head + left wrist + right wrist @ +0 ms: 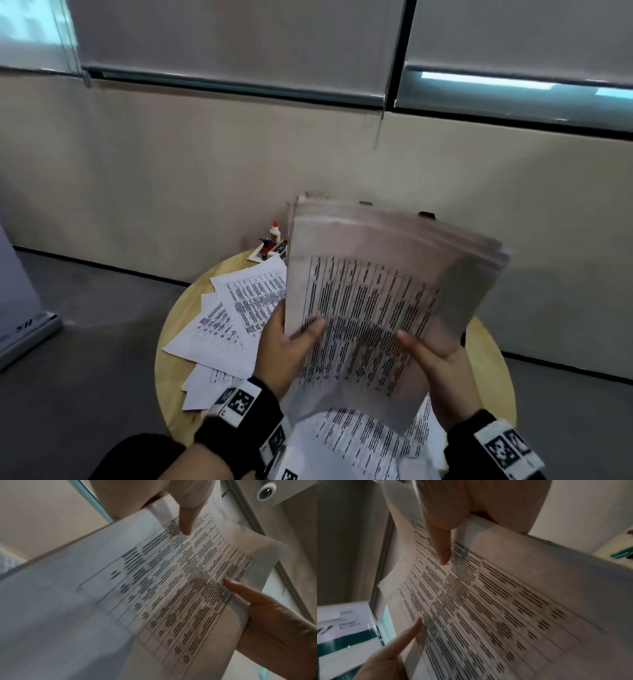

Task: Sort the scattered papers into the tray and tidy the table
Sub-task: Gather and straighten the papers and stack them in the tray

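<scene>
Both hands hold a thick stack of printed papers (387, 291) upright above the round wooden table (171, 363). My left hand (298, 339) grips the stack's lower left edge, thumb on the front sheet. My right hand (424, 349) grips the lower right edge the same way. The fingers behind the stack are hidden, and the stack is blurred. In the left wrist view my left thumb (185, 520) presses the top sheet (171, 588). In the right wrist view my right thumb (443, 547) lies on the sheet (488, 601). Loose printed sheets (239, 308) lie scattered on the table's left, and more sheets (359, 435) lie below the stack.
A glue bottle (275, 231) and small items stand at the table's far edge, beside the stack. A beige wall with lowered blinds rises behind the table. A white and green sign (342, 635) stands on the grey floor at the left. No tray can be made out.
</scene>
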Action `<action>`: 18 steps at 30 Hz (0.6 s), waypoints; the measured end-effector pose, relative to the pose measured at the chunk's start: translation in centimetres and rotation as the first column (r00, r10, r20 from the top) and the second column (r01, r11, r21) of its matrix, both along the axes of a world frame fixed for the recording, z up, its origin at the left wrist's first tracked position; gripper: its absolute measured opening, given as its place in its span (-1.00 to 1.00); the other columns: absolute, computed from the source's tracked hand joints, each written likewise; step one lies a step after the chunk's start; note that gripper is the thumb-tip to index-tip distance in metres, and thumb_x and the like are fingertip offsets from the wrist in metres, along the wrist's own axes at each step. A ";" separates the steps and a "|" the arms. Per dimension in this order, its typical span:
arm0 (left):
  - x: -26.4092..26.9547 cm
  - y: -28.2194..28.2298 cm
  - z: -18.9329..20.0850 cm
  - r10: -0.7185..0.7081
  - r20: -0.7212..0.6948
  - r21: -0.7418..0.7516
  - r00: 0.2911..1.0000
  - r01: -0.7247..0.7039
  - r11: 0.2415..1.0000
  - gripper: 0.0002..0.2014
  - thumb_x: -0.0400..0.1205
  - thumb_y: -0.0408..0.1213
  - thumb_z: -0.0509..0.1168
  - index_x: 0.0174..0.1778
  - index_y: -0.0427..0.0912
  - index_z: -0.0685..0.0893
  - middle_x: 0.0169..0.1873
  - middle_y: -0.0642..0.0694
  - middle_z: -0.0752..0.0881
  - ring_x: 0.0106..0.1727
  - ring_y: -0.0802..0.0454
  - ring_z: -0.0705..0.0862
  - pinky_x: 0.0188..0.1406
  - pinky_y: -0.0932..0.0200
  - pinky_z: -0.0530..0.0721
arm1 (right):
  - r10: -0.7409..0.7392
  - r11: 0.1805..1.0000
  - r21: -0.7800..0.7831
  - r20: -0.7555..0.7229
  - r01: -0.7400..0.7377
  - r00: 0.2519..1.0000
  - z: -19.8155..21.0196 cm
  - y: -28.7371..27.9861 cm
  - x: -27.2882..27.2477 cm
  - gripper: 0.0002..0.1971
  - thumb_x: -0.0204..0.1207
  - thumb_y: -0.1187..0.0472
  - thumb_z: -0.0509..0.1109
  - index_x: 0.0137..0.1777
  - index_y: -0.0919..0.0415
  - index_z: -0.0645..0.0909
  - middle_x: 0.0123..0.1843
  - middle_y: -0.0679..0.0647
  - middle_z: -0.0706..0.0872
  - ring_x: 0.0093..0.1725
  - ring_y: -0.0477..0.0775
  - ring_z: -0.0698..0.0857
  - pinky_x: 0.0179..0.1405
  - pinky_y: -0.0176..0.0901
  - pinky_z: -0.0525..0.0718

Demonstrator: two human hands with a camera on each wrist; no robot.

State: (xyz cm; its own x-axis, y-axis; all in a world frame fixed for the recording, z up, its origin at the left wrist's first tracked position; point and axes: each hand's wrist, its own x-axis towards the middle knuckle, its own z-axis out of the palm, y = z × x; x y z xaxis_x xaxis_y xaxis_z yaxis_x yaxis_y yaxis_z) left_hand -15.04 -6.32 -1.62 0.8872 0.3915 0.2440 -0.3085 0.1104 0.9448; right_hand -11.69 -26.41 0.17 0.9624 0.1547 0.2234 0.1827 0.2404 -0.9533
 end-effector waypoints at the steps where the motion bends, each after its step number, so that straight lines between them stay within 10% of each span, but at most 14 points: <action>1: -0.1 -0.1 -0.5 0.007 -0.029 -0.005 1.000 -0.007 1.000 -0.70 0.49 -0.35 0.43 0.07 0.01 0.59 -0.04 0.04 0.76 -0.02 0.21 0.75 -0.06 0.36 0.71 | 0.010 1.000 -0.018 -0.001 -0.010 1.000 -0.2 0.2 -0.2 -0.51 -0.01 -0.10 0.72 0.00 -0.17 0.80 0.08 -0.07 0.83 0.12 -0.07 0.77 0.18 -0.02 0.62; 5: 0.2 -0.5 -1.7 0.020 -0.107 -0.026 0.994 -0.023 0.999 -0.77 0.41 -0.35 0.51 -0.10 -0.06 0.65 -0.18 -0.02 0.79 -0.07 0.06 0.76 -0.24 0.41 0.65 | -0.045 0.995 -0.086 -0.053 0.040 0.998 -1.5 0.8 -0.1 -0.69 0.14 0.08 0.66 -0.08 -0.08 0.81 0.01 -0.09 0.84 0.02 -0.08 0.79 0.28 0.21 0.62; 10: 1.1 0.2 -0.2 0.038 -0.038 -0.034 0.999 -0.039 0.999 -0.82 0.39 -0.44 0.53 -0.19 -0.13 0.73 -0.28 -0.06 0.82 -0.20 0.09 0.80 -0.24 0.33 0.71 | -0.041 0.998 -0.042 0.015 0.041 0.999 0.2 0.6 0.2 -0.69 0.10 -0.01 0.68 -0.12 -0.25 0.80 0.00 -0.14 0.84 0.07 -0.15 0.77 0.19 -0.05 0.61; 18: 1.2 0.4 -0.2 -0.015 -0.063 -0.026 0.998 0.013 1.000 -0.80 0.37 -0.44 0.53 -0.11 -0.29 0.74 -0.14 -0.29 0.81 -0.08 -0.12 0.79 -0.15 0.23 0.75 | -0.067 0.997 -0.033 0.052 0.069 0.996 1.3 -0.3 0.3 -0.68 0.19 0.19 0.61 -0.01 0.18 0.81 0.00 0.07 0.85 0.09 0.08 0.79 0.11 -0.06 0.75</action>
State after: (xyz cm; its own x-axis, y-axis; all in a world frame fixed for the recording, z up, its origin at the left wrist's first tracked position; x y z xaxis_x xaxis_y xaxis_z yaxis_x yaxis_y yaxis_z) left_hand -13.89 -5.92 -1.84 0.9061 0.3841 0.1773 -0.2464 0.1387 0.9592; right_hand -11.36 -26.73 1.49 0.9585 0.0976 0.2678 0.2458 0.1931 -0.9499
